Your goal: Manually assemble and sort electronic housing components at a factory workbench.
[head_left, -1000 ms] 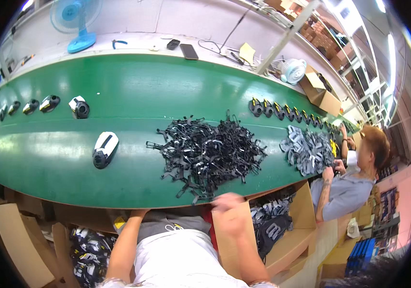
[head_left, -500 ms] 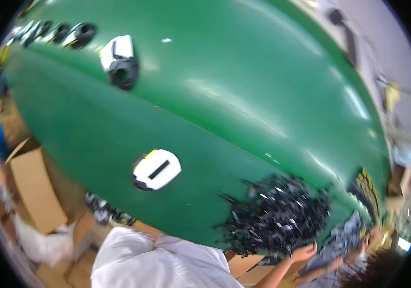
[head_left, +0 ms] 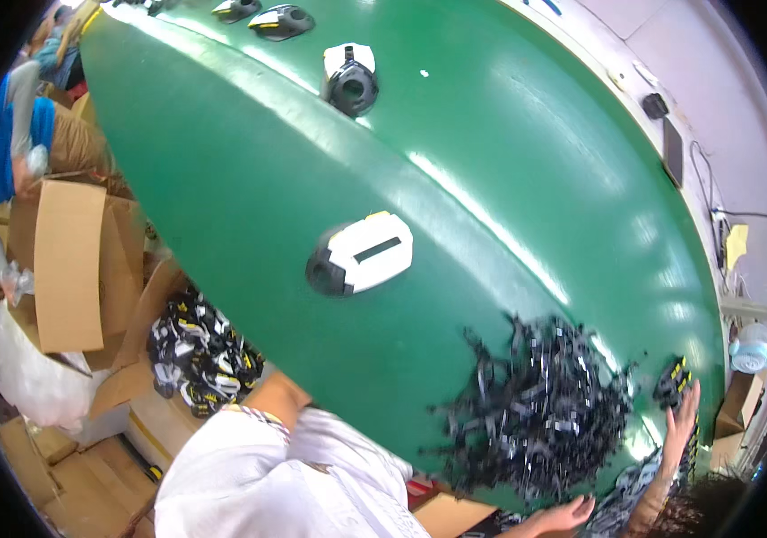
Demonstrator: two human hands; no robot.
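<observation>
My right hand [head_left: 570, 515] is at the table's near edge at the lower right, beside a heap of black strap-like pieces [head_left: 545, 412]. Its fingers look loosely extended, and I see nothing held in them. Of my left arm [head_left: 280, 398], only a short stretch shows below the white sleeve; the hand itself is hidden beyond the table edge. A white and black moulded shell [head_left: 374, 255] with a dark slot and a yellow mark lies alone on the green table [head_left: 249, 206], out of reach of either visible hand.
Similar shells, one white-topped [head_left: 350, 79], lie along the far left. At the right, a co-worker's hand [head_left: 684, 412] is by a black and yellow piece [head_left: 670, 381]. Cardboard boxes [head_left: 69, 269] and a box of mixed shells [head_left: 204, 354] stand left, near another person in blue [head_left: 7, 161].
The view has swung, so the shell and heap appear shifted to the right. My right hand appears lower in the picture. The co-worker's hand now stretches to the black and yellow piece.
</observation>
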